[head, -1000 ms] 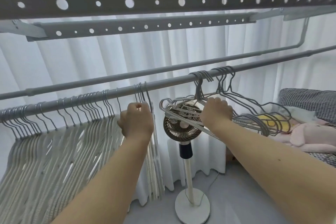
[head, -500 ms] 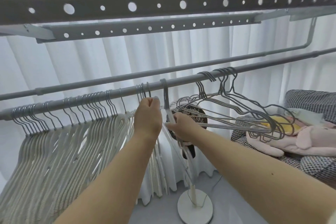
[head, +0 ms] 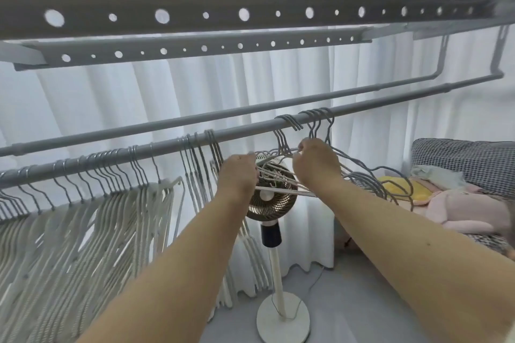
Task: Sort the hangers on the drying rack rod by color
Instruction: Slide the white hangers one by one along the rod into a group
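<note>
A grey drying rack rod (head: pixel 245 131) slants up to the right. Several white rope-wrapped hangers (head: pixel 83 231) fill its left part, with a few more (head: pixel 195 175) hanging just left of my hands. A bunch of grey hangers (head: pixel 373 175) hooks over the rod at the right. My left hand (head: pixel 239 175) is closed on the shoulder end of the grey hangers, in front of the fan. My right hand (head: pixel 315 164) grips the necks of the grey hangers just under their hooks.
A standing fan (head: pixel 274 203) on a white pole and round base (head: pixel 282 320) stands right behind my hands. A second rod (head: pixel 306 100) and two perforated bars (head: pixel 250 14) run above. White curtains hang behind. A bed (head: pixel 459 159) with a pink plush toy (head: pixel 459 209) lies at the right.
Both hands moved right along the rod, from the hanger just placed beside the white ones to the grey bunch. My right hand rose and took hold under the grey hooks.
</note>
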A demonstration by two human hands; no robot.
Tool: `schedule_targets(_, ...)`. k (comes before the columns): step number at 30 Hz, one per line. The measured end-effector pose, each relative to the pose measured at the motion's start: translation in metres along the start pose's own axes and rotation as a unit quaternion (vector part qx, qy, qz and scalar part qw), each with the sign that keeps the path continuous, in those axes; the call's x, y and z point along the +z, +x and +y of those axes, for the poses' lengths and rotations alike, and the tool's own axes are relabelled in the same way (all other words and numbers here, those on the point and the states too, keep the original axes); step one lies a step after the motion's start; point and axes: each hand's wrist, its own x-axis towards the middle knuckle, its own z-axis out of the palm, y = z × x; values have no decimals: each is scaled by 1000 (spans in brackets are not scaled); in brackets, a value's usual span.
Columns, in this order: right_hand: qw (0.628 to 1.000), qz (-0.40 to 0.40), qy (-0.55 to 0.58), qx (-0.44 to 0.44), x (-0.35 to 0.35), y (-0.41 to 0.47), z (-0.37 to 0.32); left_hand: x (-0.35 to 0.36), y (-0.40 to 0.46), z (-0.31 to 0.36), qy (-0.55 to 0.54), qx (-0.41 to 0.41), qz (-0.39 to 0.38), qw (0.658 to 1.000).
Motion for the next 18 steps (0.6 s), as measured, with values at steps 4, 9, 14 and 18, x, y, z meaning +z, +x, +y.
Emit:
schedule_targets(4,990,-95,-76,73,-15,16,35,35,5,-4,-18,-68,-32,997)
schedule_targets(9,975,-201,-84,48,-20,22,54,75,8,-7,-55,-156,-74,983)
schedule_targets(14,966,-255,-1,49,-18,27,59,104,13,-25,-50,-198,-73,976)
schedule_targets(18,953,-288,72,56,-17,28,64,118,16,-30,-74,-189,-63,977)
